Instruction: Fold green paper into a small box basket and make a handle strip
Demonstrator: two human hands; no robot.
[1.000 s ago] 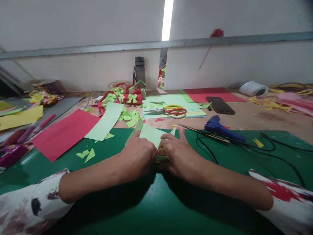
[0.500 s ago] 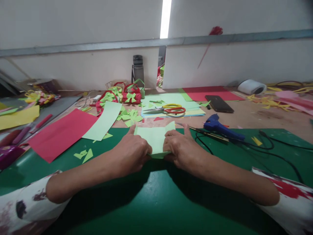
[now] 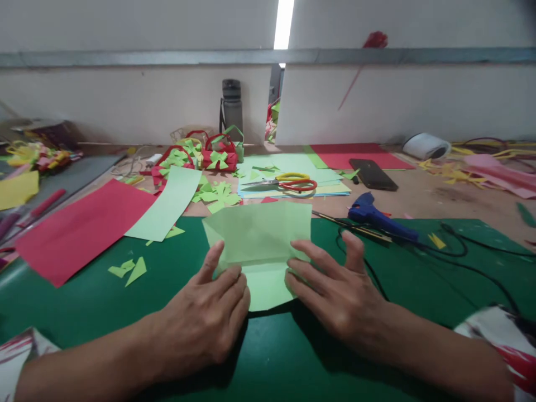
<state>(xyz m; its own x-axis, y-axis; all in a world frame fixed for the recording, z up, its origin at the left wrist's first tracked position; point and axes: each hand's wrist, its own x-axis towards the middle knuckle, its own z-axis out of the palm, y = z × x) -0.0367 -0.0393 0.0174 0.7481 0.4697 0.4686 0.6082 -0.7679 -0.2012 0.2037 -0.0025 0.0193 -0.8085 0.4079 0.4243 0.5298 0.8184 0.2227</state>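
Observation:
A light green paper sheet [image 3: 262,245] lies on the green cutting mat [image 3: 293,357], its far flap raised and creased. My left hand [image 3: 209,318] rests on the sheet's near left corner, fingers stretched and loosely together. On the near right edge of the sheet sits my right hand [image 3: 335,290], fingers spread flat. Neither hand grips the paper; both press on it from above.
Left of the sheet lie a red paper sheet [image 3: 79,229] and a pale green strip [image 3: 167,204], with small green scraps [image 3: 128,269]. Behind are scissors [image 3: 288,183], a blue glue gun [image 3: 377,218] with black cord [image 3: 456,251], a phone [image 3: 372,174], red paper baskets [image 3: 205,156], a bottle [image 3: 231,109].
The folded paper has been opened out; its far flap now stands up. Both hands slid back toward me and apart, their fingers going from curled on the fold to flat.

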